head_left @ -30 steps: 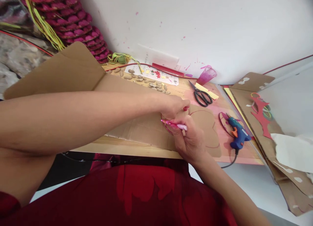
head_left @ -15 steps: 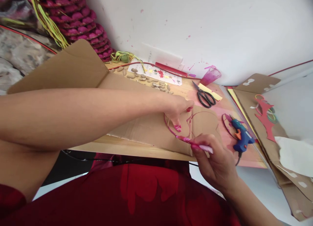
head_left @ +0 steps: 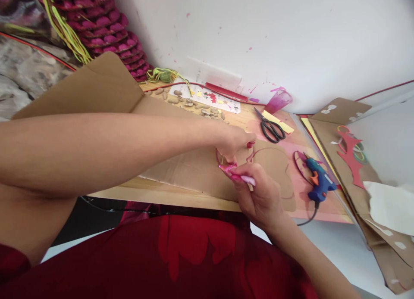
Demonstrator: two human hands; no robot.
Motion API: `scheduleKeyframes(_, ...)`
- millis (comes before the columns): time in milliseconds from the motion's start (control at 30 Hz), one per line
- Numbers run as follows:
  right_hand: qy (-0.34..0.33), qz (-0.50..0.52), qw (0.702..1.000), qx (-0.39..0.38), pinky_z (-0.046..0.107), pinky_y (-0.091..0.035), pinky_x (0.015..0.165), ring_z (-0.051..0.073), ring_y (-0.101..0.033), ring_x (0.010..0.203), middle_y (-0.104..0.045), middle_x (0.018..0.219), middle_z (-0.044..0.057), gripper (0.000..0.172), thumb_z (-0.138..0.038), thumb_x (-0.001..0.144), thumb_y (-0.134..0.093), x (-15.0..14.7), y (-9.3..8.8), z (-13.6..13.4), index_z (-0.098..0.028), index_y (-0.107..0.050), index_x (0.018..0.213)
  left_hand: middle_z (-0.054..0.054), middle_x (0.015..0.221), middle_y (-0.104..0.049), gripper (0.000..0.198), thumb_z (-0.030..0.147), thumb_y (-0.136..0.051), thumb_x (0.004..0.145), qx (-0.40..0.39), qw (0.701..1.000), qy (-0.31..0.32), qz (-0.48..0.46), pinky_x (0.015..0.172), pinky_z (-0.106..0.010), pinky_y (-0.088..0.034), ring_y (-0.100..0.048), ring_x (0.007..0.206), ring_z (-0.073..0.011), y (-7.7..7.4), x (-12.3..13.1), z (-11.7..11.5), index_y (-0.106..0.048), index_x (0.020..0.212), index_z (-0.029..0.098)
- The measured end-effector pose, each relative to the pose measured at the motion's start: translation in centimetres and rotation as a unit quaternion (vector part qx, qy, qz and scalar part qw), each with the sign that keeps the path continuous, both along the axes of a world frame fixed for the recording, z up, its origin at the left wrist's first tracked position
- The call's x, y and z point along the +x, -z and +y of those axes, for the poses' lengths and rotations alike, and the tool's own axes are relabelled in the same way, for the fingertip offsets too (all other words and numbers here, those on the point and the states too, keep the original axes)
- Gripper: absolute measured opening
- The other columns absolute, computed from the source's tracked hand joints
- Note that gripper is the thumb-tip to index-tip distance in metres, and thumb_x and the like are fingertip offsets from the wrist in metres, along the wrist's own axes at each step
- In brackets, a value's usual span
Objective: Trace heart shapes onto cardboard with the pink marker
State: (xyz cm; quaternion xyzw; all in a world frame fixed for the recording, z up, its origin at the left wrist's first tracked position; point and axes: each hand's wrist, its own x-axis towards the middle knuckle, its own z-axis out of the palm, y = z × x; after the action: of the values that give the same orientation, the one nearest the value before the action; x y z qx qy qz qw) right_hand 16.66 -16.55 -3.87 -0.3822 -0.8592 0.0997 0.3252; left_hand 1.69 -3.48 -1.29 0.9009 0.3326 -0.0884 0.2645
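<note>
My table [head_left: 119,193] is pale wood, stained pink toward the right, and it runs along a white wall [head_left: 291,32] flecked with pink. On the far left lies a yarn ball [head_left: 164,76], and to its right a white paper [head_left: 231,106] scattered with little stars, with peanuts [head_left: 210,113] strewn on its near side. Farther right, a pink-stained cup [head_left: 280,101] is by the wall, with black-handled scissors [head_left: 271,131] just nearer to me and a blue glue gun [head_left: 318,178] to the right, nearer again. A sheet of cardboard [head_left: 181,169] lies flat in front of me, with rounded outlines [head_left: 265,149] drawn on it in dark pink.

My left hand [head_left: 234,141] rests on the cardboard at the left outline, half open, thumb and forefinger apart; I see nothing in its grasp, though its palm is hidden. My right hand [head_left: 260,195] is just nearer, fingers closed round a pen [head_left: 247,179]. The pen's tip points left, close by my left thumb; whether it touches the cardboard I can't tell
</note>
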Motion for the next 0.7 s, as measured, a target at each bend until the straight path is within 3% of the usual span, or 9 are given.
scheduleKeyframes(200,-0.006,-0.012,1.0,-0.013,0.024,-0.044,0.06,0.013,-0.066,0.072,-0.069,0.088,0.0,0.005,-0.02,0.098,-0.054,-0.4,-0.4,0.1,-0.024,-0.054,0.101,-0.009,0.13,-0.062,0.093,0.041,-0.083,0.055,0.003,1.0,0.0,0.008,0.091,-0.039,-0.048,-0.061,0.105,-0.0286,0.1,0.0,0.0,-0.043,0.137,0.029)
scheduleKeyframes(500,0.022,-0.056,0.998,-0.037,0.024,-0.044,0.054,0.013,-0.062,0.06,-0.066,0.076,-0.002,0.002,-0.025,0.098,-0.055,4.2,-2.0,-1.7,-0.024,-0.055,0.096,-0.007,0.125,-0.066,0.091,0.049,-0.084,0.054,-0.032,0.999,0.009,-0.005,0.091,-0.041,-0.048,-0.06,0.108,-0.0294,0.5,-0.4,0.9,-0.044,0.135,0.031)
scheduleKeyframes(700,0.034,-0.047,0.998,-0.001,0.024,-0.044,0.054,0.013,-0.063,0.059,-0.067,0.075,-0.001,0.005,-0.025,0.098,-0.054,3.2,-1.8,-1.3,-0.024,-0.057,0.094,-0.004,0.115,-0.07,0.093,0.05,-0.087,0.051,-0.046,0.999,-0.006,0.006,0.092,-0.042,-0.048,-0.062,0.107,-0.0308,0.0,-0.2,0.9,-0.047,0.132,0.032)
